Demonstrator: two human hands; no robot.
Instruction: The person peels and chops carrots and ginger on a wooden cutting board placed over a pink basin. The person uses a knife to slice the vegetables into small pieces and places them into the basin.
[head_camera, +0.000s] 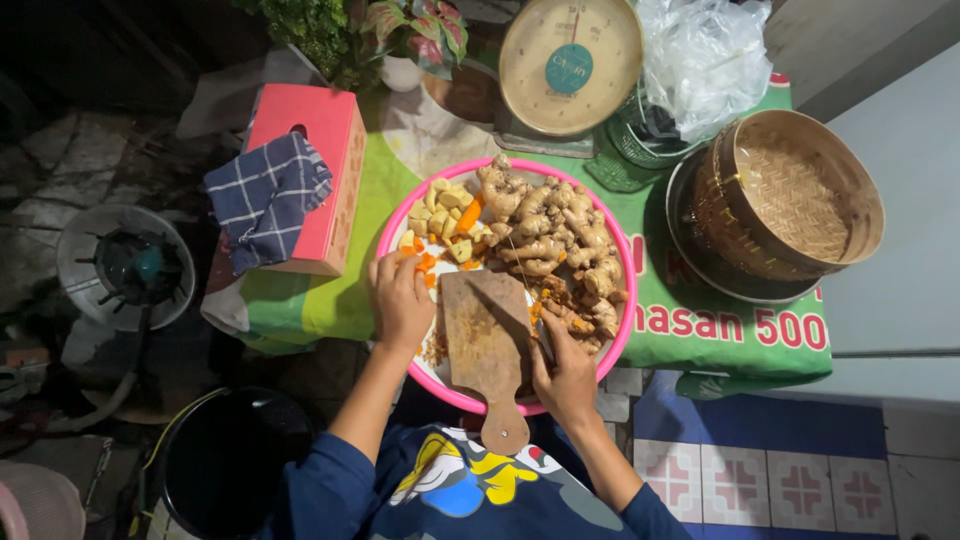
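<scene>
- My left hand (402, 300) rests at the left edge of the wooden cutting board (487, 345), fingers curled down onto the orange and yellow cut pieces (440, 225) there; the grip looks loosely clenched over them, though I cannot tell exactly which piece it pins.
- My right hand (565, 372) is at the board's right edge, its grip clenched on a knife (535, 315) whose thin blade runs up and to the left over the board; the handle is hidden inside the fist.
- The cutting board lies tilted across the near half of a round pink tray (625, 270), its handle with a hole sticking out over the tray's near rim toward my body.
- On the far right half of the tray lies a heap of knobbly ginger roots (550, 225); the chopped yellow and orange chunks sit on the far left part, just beside that heap.
- The tray sits on a green cloth (720, 340) covering the counter.
- Left of the tray is a pink box (330, 130) with a blue checked cloth (265, 195) draped over it.
- Beyond the tray stands a round dial scale (570, 62), with a clear plastic bag (705, 55) to its right.
- To the right of the tray sits a woven bamboo basket (790, 195).
</scene>
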